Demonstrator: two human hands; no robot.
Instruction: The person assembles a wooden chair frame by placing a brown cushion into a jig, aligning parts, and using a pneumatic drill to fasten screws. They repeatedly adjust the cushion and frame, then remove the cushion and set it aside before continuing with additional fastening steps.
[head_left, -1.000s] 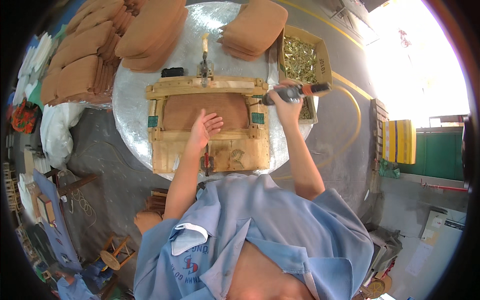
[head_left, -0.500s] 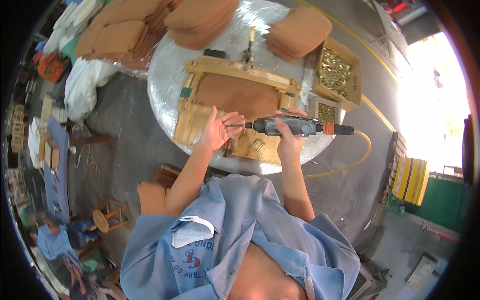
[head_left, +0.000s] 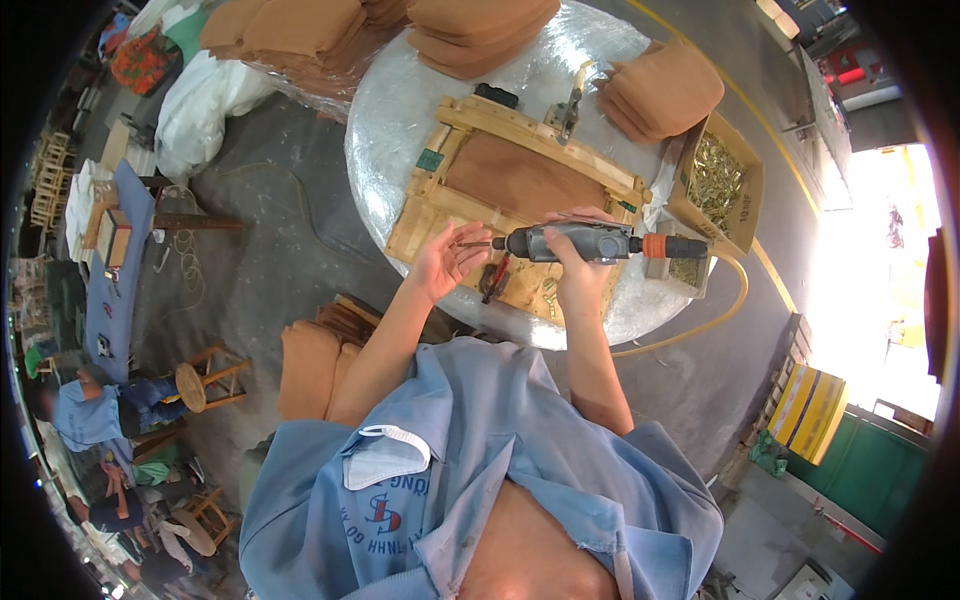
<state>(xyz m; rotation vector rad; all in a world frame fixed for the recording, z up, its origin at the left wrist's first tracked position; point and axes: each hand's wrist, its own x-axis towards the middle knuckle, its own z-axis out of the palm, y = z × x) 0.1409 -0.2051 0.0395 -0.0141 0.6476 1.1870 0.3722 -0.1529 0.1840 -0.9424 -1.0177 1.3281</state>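
My right hand (head_left: 578, 275) is wrapped round a grey and black air screwdriver (head_left: 575, 244) with an orange collar, held level above the work. Its thin bit (head_left: 478, 244) points left, across the fingers of my left hand (head_left: 442, 264). That hand is palm up, its fingers apart and slightly curled; whether the bit touches them I cannot tell. Beneath the tool is a wooden jig (head_left: 425, 225) with a brown panel (head_left: 525, 175) in its frame. Red-handled pliers (head_left: 495, 278) and a few small brass-coloured pieces (head_left: 549, 298) lie on the jig's near part.
A round table (head_left: 375, 150) wrapped in shiny film carries the jig. Stacks of brown panels (head_left: 660, 90) stand at its far side. On the right are a cardboard box (head_left: 745, 205) of metal pieces and a yellow hose (head_left: 740, 295). Other people (head_left: 85, 410) sit far left.
The view has shifted, so the table and jig appear farther right. My left hand's fingers have curled a little around the bit. The right hand keeps its grip on the screwdriver.
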